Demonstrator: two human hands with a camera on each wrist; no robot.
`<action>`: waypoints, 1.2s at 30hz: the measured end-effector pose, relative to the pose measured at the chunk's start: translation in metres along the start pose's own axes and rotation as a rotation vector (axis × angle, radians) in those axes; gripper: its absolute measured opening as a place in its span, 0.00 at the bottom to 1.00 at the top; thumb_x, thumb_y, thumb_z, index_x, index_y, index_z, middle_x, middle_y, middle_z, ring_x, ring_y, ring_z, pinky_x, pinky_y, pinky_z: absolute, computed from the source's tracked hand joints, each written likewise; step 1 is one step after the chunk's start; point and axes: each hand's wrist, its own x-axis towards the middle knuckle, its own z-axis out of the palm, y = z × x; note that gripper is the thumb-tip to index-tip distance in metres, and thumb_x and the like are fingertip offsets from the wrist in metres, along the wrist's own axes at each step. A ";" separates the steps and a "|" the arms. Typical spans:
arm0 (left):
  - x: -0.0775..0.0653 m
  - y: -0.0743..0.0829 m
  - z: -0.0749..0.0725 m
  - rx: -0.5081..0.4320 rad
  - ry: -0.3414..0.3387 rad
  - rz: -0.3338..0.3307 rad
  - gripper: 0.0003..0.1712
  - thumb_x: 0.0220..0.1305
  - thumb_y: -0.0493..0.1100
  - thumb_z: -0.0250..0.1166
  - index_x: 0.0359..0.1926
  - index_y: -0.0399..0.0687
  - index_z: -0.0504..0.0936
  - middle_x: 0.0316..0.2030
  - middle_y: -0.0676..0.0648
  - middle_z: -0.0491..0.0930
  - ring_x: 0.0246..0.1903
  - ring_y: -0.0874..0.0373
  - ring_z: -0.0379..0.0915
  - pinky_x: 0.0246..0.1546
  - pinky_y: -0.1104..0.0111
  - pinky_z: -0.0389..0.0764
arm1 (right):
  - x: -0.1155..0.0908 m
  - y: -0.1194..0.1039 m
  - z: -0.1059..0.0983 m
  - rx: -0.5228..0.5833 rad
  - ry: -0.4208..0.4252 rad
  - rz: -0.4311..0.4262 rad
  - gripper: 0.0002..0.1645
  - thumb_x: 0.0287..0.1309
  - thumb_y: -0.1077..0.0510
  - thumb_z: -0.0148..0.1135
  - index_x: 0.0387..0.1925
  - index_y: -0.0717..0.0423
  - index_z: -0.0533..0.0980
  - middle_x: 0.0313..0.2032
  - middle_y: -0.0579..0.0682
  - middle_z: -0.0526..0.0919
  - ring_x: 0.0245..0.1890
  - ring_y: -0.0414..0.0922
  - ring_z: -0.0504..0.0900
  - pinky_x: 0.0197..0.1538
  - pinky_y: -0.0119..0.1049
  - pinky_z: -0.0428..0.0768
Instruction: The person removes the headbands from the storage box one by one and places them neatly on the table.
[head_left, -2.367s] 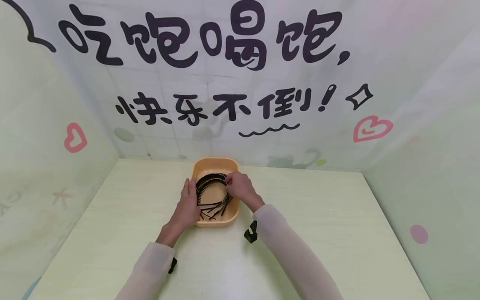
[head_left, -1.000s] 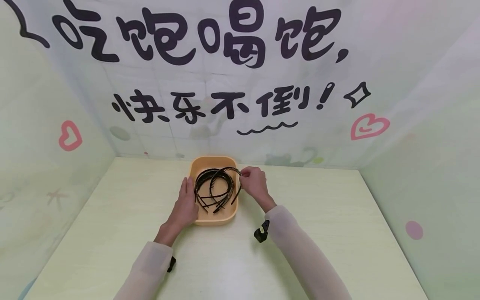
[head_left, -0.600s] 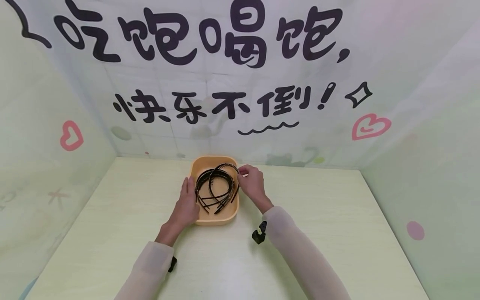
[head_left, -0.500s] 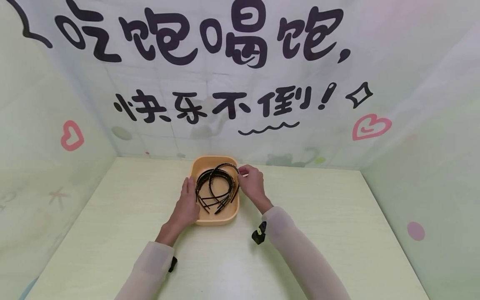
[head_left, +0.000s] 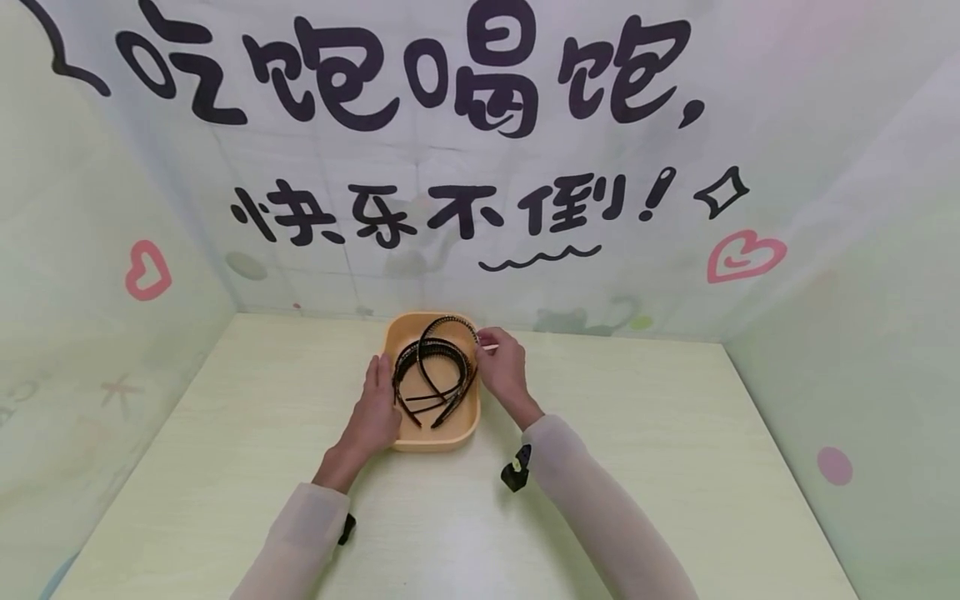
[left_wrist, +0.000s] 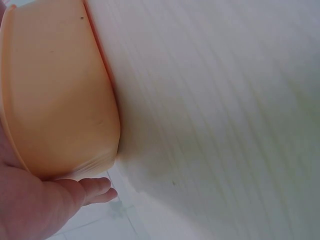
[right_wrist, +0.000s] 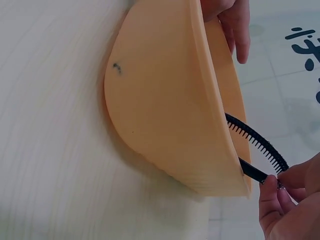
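An orange plastic box (head_left: pixel 431 446) stands on the table near the back wall, with several black toothed headbands (head_left: pixel 406 357) lying in it as overlapping loops. My left hand (head_left: pixel 372 408) grips the box's left wall, its thumb over the rim. At the right rim my right hand (head_left: pixel 504 367) pinches one headband (head_left: pixel 448 318) between thumb and fingertips. That headband is raised above the others, its toothed arc showing past the rim in the right wrist view. Its lower ends overlap the other headbands.
The pale wood-grain table (head_left: pixel 637 450) spreads around the box. A printed white wall (head_left: pixel 420 275) rises close behind it, and side walls (head_left: pixel 862 400) bound the table. Small black devices (head_left: pixel 515 468) are worn at both wrists.
My right hand first reaches into the box, then moves to the right rim with one headband lifted from the bundle. Since then the headband has tilted further up. My left hand stays put.
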 end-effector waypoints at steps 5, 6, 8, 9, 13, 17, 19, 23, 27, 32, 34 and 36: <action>-0.001 0.001 -0.001 -0.003 -0.003 -0.002 0.50 0.51 0.25 0.47 0.69 0.45 0.29 0.68 0.35 0.29 0.19 0.54 0.63 0.14 0.67 0.65 | 0.001 -0.001 -0.001 0.090 0.038 0.028 0.14 0.51 0.66 0.57 0.42 0.58 0.77 0.36 0.51 0.81 0.32 0.44 0.81 0.30 0.30 0.78; -0.001 0.001 -0.001 -0.003 -0.002 -0.002 0.50 0.51 0.25 0.47 0.69 0.45 0.29 0.68 0.35 0.29 0.18 0.54 0.63 0.14 0.67 0.65 | 0.002 0.000 -0.001 0.105 0.046 0.032 0.14 0.51 0.66 0.57 0.42 0.59 0.78 0.35 0.52 0.81 0.31 0.44 0.81 0.29 0.30 0.78; -0.001 0.002 -0.001 -0.003 -0.003 -0.001 0.50 0.51 0.25 0.47 0.69 0.45 0.29 0.68 0.35 0.29 0.17 0.54 0.62 0.13 0.67 0.65 | 0.003 0.000 -0.001 0.135 0.063 0.044 0.14 0.50 0.67 0.57 0.41 0.60 0.78 0.35 0.53 0.81 0.30 0.45 0.82 0.28 0.30 0.78; -0.001 0.002 -0.001 -0.001 -0.001 0.002 0.50 0.51 0.25 0.48 0.69 0.45 0.30 0.68 0.34 0.30 0.17 0.55 0.62 0.13 0.67 0.65 | 0.004 0.001 -0.001 0.151 0.071 0.054 0.14 0.50 0.67 0.58 0.41 0.60 0.78 0.35 0.53 0.81 0.29 0.45 0.82 0.28 0.30 0.78; -0.001 0.002 -0.001 -0.001 -0.003 0.001 0.51 0.51 0.25 0.48 0.69 0.45 0.28 0.68 0.35 0.29 0.16 0.56 0.60 0.13 0.68 0.64 | 0.008 0.003 -0.003 0.213 0.103 0.098 0.13 0.49 0.68 0.58 0.40 0.60 0.78 0.34 0.54 0.80 0.28 0.45 0.82 0.28 0.30 0.78; -0.001 0.002 -0.001 -0.019 0.002 -0.007 0.51 0.51 0.25 0.48 0.69 0.46 0.28 0.68 0.36 0.29 0.14 0.57 0.60 0.12 0.68 0.65 | 0.012 0.005 -0.008 0.286 0.106 0.155 0.13 0.51 0.67 0.58 0.40 0.60 0.78 0.33 0.53 0.80 0.28 0.44 0.82 0.30 0.31 0.79; -0.002 0.002 -0.001 -0.026 0.013 -0.008 0.52 0.50 0.24 0.48 0.69 0.46 0.28 0.68 0.36 0.30 0.14 0.56 0.61 0.12 0.68 0.66 | 0.014 0.006 -0.012 0.320 0.099 0.184 0.13 0.51 0.67 0.58 0.41 0.61 0.78 0.33 0.54 0.80 0.28 0.44 0.82 0.31 0.31 0.79; -0.001 0.001 0.001 -0.047 0.041 -0.017 0.53 0.48 0.23 0.49 0.69 0.44 0.29 0.68 0.36 0.35 0.22 0.52 0.66 0.16 0.68 0.69 | 0.017 0.009 -0.020 0.383 0.083 0.248 0.12 0.52 0.67 0.58 0.40 0.61 0.78 0.34 0.57 0.81 0.29 0.44 0.82 0.34 0.33 0.79; -0.001 0.001 0.002 -0.073 0.055 -0.048 0.52 0.49 0.24 0.48 0.69 0.43 0.29 0.67 0.35 0.38 0.28 0.49 0.68 0.19 0.68 0.70 | 0.021 0.015 -0.028 0.436 0.071 0.302 0.12 0.52 0.66 0.59 0.40 0.62 0.79 0.38 0.62 0.81 0.31 0.46 0.82 0.37 0.39 0.79; -0.001 0.001 0.004 -0.043 0.093 -0.069 0.49 0.50 0.27 0.50 0.69 0.39 0.33 0.64 0.31 0.49 0.34 0.45 0.69 0.27 0.61 0.72 | 0.025 0.024 -0.041 0.496 0.066 0.364 0.13 0.52 0.66 0.59 0.41 0.63 0.79 0.43 0.65 0.79 0.37 0.53 0.82 0.39 0.40 0.79; -0.002 0.001 0.004 -0.030 0.110 -0.071 0.48 0.50 0.28 0.50 0.69 0.38 0.35 0.62 0.30 0.52 0.38 0.43 0.69 0.31 0.58 0.73 | 0.026 0.028 -0.046 0.516 0.066 0.393 0.12 0.52 0.66 0.59 0.41 0.64 0.79 0.44 0.65 0.78 0.38 0.54 0.81 0.38 0.38 0.79; -0.002 0.001 0.005 -0.025 0.120 -0.070 0.47 0.50 0.28 0.50 0.69 0.37 0.36 0.60 0.30 0.54 0.40 0.40 0.70 0.34 0.55 0.73 | 0.028 0.033 -0.052 0.526 0.069 0.420 0.13 0.52 0.65 0.59 0.41 0.63 0.79 0.44 0.64 0.78 0.38 0.53 0.81 0.36 0.36 0.79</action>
